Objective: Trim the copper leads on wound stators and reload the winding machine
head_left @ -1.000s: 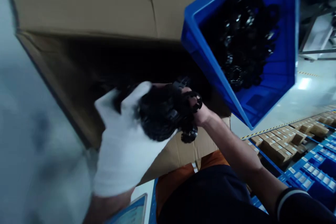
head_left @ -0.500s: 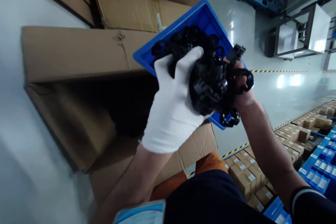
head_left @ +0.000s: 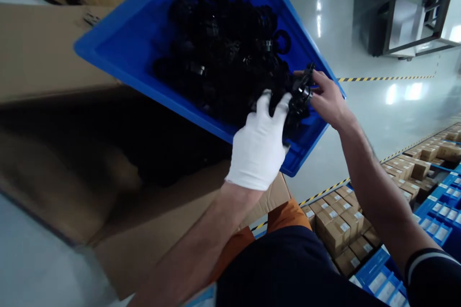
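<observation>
A blue bin (head_left: 118,64) holds a heap of black plastic parts (head_left: 219,53), some with shiny rings. My left hand (head_left: 257,146), in a white glove, is at the bin's near side, its fingers curled on black parts at the heap's edge. Close to it on the right, my bare right hand (head_left: 329,100) has its fingers around a black part (head_left: 304,91) near the bin's right corner. The parts hide some of the fingertips of both hands.
An open cardboard box (head_left: 46,53) with a dark interior lies left of and below the bin. Small cartons (head_left: 338,235) and blue trays (head_left: 382,278) are at the lower right. A metal frame (head_left: 406,19) stands on the floor at the upper right.
The clump of black parts held between my hands is now down in the bin, and my hands are lower around its edge. The bin appears larger and closer, with more of its heap showing.
</observation>
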`<move>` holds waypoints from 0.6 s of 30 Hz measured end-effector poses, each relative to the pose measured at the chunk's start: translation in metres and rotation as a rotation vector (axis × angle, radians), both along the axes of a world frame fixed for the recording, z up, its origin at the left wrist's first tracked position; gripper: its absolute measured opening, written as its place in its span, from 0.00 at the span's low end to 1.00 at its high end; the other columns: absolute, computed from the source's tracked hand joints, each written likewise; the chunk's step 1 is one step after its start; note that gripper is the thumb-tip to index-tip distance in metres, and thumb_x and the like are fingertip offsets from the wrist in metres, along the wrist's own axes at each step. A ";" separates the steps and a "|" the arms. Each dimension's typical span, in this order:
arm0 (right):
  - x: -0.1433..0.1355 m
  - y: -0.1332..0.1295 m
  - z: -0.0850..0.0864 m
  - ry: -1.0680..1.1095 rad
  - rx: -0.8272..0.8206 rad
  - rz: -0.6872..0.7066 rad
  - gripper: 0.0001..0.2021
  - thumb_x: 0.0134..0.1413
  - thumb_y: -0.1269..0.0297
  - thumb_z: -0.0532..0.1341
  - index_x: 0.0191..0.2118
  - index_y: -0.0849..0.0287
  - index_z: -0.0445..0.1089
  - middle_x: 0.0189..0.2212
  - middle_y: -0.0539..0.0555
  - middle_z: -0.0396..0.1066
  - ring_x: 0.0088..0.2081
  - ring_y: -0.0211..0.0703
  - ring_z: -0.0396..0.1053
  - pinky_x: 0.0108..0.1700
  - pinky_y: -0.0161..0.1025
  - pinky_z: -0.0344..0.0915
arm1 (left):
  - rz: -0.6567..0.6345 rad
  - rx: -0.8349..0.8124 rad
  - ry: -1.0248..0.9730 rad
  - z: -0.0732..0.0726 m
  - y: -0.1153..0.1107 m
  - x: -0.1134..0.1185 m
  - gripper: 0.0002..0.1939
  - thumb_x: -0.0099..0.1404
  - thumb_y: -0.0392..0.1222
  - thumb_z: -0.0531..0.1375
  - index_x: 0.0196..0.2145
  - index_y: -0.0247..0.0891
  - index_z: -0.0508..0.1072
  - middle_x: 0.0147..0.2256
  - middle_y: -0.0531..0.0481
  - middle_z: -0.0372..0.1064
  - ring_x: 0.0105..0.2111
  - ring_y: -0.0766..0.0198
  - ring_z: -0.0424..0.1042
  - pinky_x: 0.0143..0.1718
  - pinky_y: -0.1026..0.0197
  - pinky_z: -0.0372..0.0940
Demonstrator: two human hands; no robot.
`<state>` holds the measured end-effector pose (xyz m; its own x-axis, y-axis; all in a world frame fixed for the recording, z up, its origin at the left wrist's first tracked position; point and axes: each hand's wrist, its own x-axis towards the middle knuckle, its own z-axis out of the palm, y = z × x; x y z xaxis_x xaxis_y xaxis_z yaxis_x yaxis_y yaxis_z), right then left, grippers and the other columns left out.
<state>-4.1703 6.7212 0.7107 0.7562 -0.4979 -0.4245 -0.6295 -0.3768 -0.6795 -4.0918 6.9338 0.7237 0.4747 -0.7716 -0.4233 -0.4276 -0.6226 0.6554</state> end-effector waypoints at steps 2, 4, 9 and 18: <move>-0.011 -0.003 0.004 0.066 -0.159 0.131 0.24 0.63 0.56 0.74 0.63 0.52 0.83 0.68 0.60 0.76 0.73 0.71 0.71 0.81 0.74 0.63 | -0.132 0.041 -0.093 0.005 0.012 -0.011 0.52 0.64 0.35 0.77 0.81 0.54 0.66 0.83 0.43 0.54 0.62 0.31 0.82 0.50 0.35 0.89; -0.019 -0.003 0.020 0.113 -0.268 0.208 0.28 0.59 0.62 0.75 0.65 0.50 0.82 0.70 0.60 0.75 0.75 0.74 0.70 0.82 0.78 0.61 | -0.172 -0.025 -0.161 0.014 0.028 -0.017 0.44 0.69 0.37 0.73 0.79 0.57 0.69 0.82 0.45 0.57 0.60 0.34 0.84 0.46 0.36 0.89; -0.044 0.053 0.092 0.053 -0.323 0.166 0.24 0.70 0.60 0.71 0.68 0.37 0.79 0.69 0.57 0.77 0.71 0.64 0.75 0.76 0.68 0.73 | 0.115 -0.254 -0.209 0.026 0.093 -0.011 0.46 0.77 0.52 0.66 0.80 0.89 0.51 0.70 0.59 0.75 0.58 0.37 0.85 0.47 0.31 0.88; -0.064 0.244 -0.070 0.270 0.579 0.266 0.27 0.51 0.43 0.81 0.58 0.34 0.85 0.65 0.51 0.83 0.71 0.64 0.78 0.74 0.61 0.78 | 0.736 0.590 0.073 -0.148 0.251 0.041 0.53 0.71 0.70 0.66 0.83 0.44 0.56 0.83 0.37 0.52 0.81 0.27 0.58 0.82 0.23 0.57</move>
<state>-4.2338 6.9650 0.6407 0.6520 0.0530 -0.7563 -0.7412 -0.1656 -0.6506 -4.0513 7.1846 0.5756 0.7142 0.0599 -0.6974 0.2346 -0.9592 0.1579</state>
